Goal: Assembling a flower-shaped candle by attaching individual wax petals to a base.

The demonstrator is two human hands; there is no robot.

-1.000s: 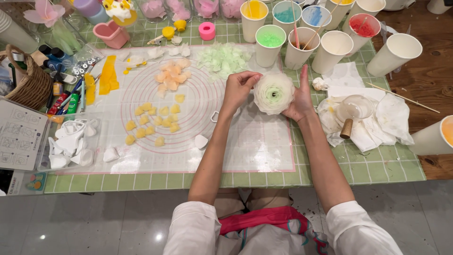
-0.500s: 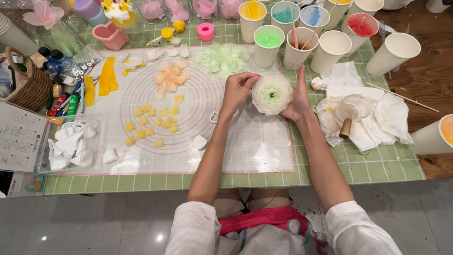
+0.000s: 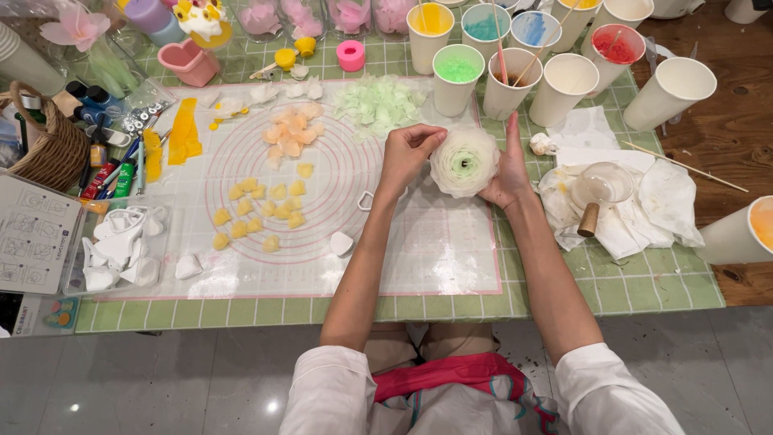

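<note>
Flower (image 3: 465, 161), white, green-centred, held over the mat (image 3: 435, 250) just below the cups: right hand (image 3: 509, 165) cups it, left hand (image 3: 407, 153) pinches its edge petal; petal-adding step, likely next needs another petal.

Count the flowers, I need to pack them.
2: a white flower between the left hand and right hand, a pink flower at the far left corner. More may be hidden.

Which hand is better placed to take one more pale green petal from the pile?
Left. The left hand lies just below the pale green petal pile, while the right hand cradles the white layered flower.
</note>
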